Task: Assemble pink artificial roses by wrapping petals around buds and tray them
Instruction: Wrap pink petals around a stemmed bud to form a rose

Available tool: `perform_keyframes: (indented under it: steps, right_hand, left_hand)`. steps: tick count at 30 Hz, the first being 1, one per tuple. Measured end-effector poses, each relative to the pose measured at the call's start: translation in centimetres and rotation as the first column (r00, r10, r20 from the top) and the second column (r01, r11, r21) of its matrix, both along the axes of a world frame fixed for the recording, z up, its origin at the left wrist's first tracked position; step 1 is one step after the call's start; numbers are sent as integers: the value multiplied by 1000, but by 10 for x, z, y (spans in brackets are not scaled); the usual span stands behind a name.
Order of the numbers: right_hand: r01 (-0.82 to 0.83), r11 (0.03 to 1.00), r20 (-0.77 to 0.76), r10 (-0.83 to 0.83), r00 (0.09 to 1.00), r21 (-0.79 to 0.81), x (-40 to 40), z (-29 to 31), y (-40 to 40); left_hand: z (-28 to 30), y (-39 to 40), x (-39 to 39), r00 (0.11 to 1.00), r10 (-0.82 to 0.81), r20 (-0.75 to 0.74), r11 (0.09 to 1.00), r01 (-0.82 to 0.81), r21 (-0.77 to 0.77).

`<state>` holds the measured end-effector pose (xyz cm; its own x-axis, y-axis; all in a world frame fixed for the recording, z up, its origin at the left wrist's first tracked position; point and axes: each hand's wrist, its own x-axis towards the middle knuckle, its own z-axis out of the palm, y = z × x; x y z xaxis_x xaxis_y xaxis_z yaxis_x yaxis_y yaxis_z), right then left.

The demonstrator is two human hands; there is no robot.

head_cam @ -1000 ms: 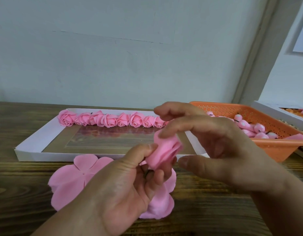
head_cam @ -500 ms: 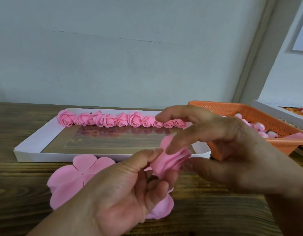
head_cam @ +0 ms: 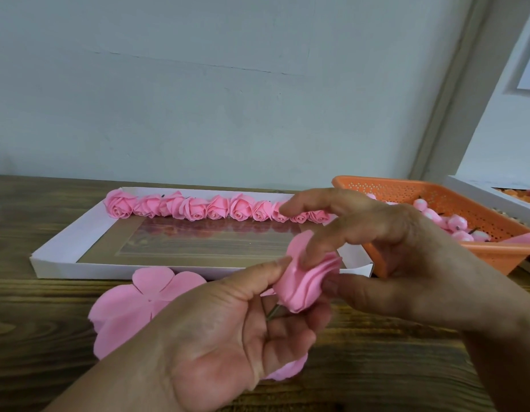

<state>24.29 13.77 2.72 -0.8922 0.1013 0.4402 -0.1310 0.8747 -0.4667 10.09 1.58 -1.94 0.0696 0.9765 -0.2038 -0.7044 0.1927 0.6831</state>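
wooden table, white tray, petal sheets, orange basket

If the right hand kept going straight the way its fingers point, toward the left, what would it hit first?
Probably the half-wrapped rose, which the right hand already touches with fingertip and thumb. The raised upper finger points over it toward the row of finished roses in the white tray, though depth is unclear.

The tabletop is dark brown wood with wavy grain. On it, the tray has white walls and a brown, glossy floor. The roses along the tray's far wall are pink, as are the rose in front of the tray and the petal sheet. Right of the tray, the basket is orange, dotted with small holes, holding pale pink buds.
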Motion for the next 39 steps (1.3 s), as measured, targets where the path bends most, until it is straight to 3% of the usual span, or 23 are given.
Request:
perform_keyframes:
  steps: [11,21,25,28,30,33,39]
  right_hand:
    - [-55,998,17,56,998,-41,0,-1,2]
    - [-7,999,-20,7,1000,-33,-7,-7,-3]
    - [115,993,-102,-114,988,4,-10,-10,-3]
    - [346,933,-280,-308,909,97,-17,-14,-7]
    - [455,890,-329,-438,837,-28,-23,-20,-12]
    - [434,880,-326,-474,818,-192,-36,-34,-21]
    - [517,854,-456,-439,774,55,-53,-54,-42]
  left_hand:
    - [-10,5,0,994,100,-51,994,-102,-29]
    - [-5,5,0,990,115,-77,993,-115,5]
    - [-7,5,-5,991,111,-74,994,-109,29]
    - [-10,8,-9,982,189,-20,981,-188,40]
    - [-12,10,-10,964,265,-23,963,-263,53]
    - [-11,14,-9,933,359,1,930,-358,87]
    - [-8,20,-5,827,551,112,823,-561,93]
